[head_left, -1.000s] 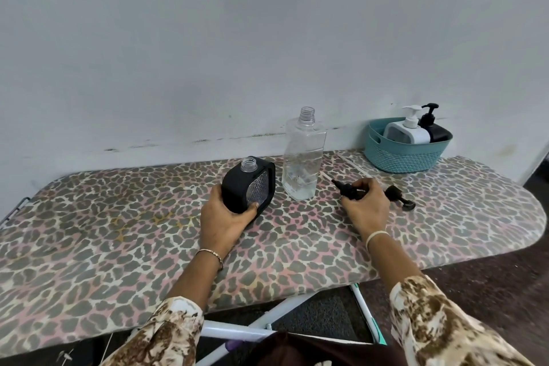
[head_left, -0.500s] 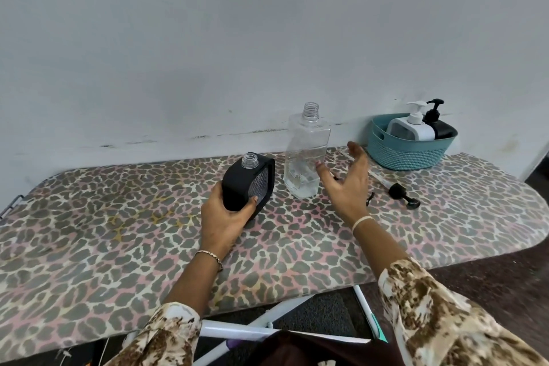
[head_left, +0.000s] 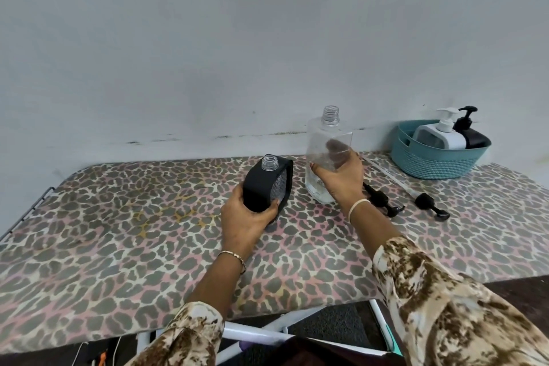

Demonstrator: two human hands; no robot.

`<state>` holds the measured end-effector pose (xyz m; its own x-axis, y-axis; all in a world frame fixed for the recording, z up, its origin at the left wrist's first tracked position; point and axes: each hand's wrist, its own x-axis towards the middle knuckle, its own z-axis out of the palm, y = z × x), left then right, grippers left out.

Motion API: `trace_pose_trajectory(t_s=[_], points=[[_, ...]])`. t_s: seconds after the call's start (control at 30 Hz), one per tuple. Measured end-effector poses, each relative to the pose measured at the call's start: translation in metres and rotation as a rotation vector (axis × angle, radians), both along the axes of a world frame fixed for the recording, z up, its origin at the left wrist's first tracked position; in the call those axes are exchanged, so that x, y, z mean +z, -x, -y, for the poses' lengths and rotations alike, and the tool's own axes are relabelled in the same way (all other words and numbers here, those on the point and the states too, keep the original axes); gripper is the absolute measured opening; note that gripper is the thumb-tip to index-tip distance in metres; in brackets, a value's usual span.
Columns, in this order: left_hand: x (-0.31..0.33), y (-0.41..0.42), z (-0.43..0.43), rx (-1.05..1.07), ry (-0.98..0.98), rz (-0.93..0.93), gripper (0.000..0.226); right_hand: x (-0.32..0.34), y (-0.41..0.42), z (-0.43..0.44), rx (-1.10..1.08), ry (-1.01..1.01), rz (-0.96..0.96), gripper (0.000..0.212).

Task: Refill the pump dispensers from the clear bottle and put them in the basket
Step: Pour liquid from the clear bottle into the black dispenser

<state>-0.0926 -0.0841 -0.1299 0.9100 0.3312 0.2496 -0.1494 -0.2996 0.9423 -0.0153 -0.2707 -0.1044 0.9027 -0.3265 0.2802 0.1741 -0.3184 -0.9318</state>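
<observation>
A black dispenser bottle point(head_left: 261, 184) with its neck uncapped stands on the leopard-print board point(head_left: 118, 232), and my left hand point(head_left: 248, 218) grips its lower side. My right hand point(head_left: 341, 177) wraps around the clear bottle point(head_left: 325, 140), which is upright, uncapped and holds a little liquid at the bottom. Two black pump heads lie on the board to the right, one point(head_left: 383, 202) just beyond my right wrist and one point(head_left: 427, 205) with a long clear tube further right. A teal basket point(head_left: 436, 163) at the back right holds a white dispenser point(head_left: 439, 135) and a black dispenser point(head_left: 472, 135).
A grey wall runs right behind the board. The board's front edge lies close to my body, with white metal legs point(head_left: 267, 333) below it. A metal rack point(head_left: 26, 214) sticks out at the board's left end.
My right hand let go of the black pump head, leaving it on the board, moved left and closed around the clear bottle. My left hand kept hold of the black dispenser bottle.
</observation>
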Motion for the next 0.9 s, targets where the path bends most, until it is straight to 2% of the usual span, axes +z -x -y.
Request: trace_pose_trajectory(t_s=[0.2,0.37,0.73,0.9], points=[[0.002,0.000,0.000,0.038,-0.026,-0.042,0.060,0.031,0.018,0.000,0.075,0.450,0.045,0.065],[0.002,0.002,0.001,0.054,-0.043,-0.038,0.057,0.053,0.033,0.007,0.112,0.772,-0.021,0.066],[0.003,0.005,0.001,0.036,-0.063,-0.026,0.054,0.086,0.061,0.008,0.137,1.156,-0.114,0.067],[0.004,0.005,0.002,0.040,-0.075,-0.032,0.053,0.095,0.065,0.000,0.124,1.249,-0.136,0.062]])
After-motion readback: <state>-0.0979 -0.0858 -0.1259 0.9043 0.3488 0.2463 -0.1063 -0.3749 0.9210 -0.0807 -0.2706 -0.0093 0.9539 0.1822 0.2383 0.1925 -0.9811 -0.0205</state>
